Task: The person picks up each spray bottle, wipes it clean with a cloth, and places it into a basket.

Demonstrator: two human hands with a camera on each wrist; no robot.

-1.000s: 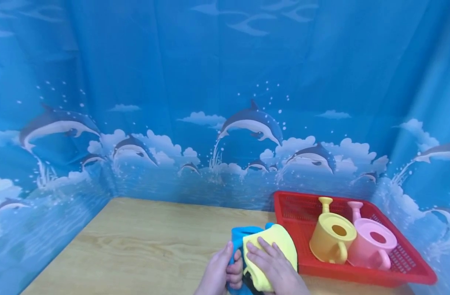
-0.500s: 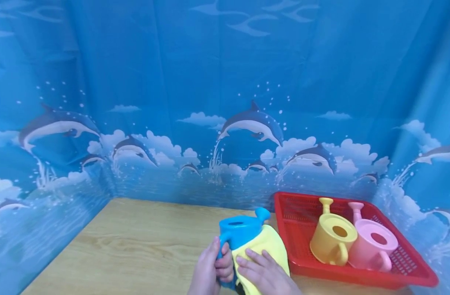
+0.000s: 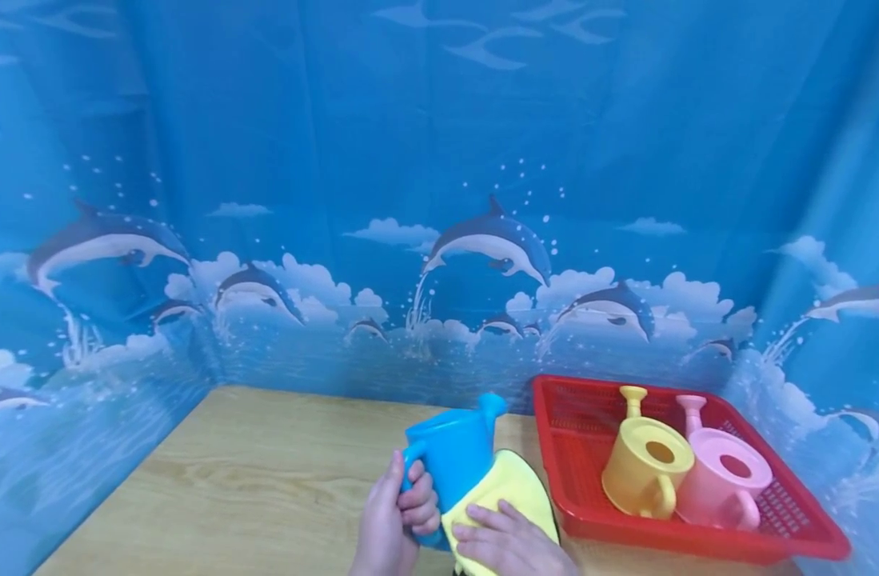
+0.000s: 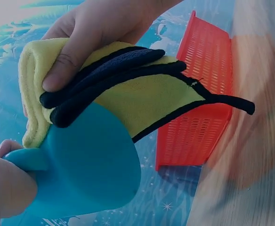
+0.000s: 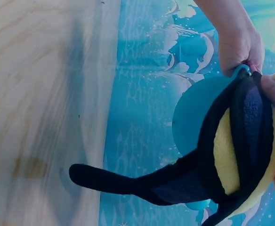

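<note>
My left hand (image 3: 396, 516) grips the handle of a blue toy watering can (image 3: 453, 460), which is held tilted above the table near its front. A folded yellow cloth (image 3: 520, 480) with dark edging lies against the can's lower right side. On top of that cloth rests my right hand (image 3: 511, 540), fingers spread over it. The left wrist view shows the right thumb (image 4: 62, 70) pressing the cloth's folds from the other side, so the hand pinches it. A dark hanging loop (image 5: 102, 179) trails from the cloth in the right wrist view. The cloth hides part of the can.
At the right stands a red plastic basket (image 3: 565, 512) holding a yellow watering can (image 3: 637, 472) and a pink one (image 3: 720, 488). The wooden table (image 3: 266, 480) extends to the left. A blue dolphin-print curtain (image 3: 338, 200) encloses the back and sides.
Both hands have shifted left with the can and cloth. The can has risen and tipped, and more of its blue side shows as the cloth sits lower on it.
</note>
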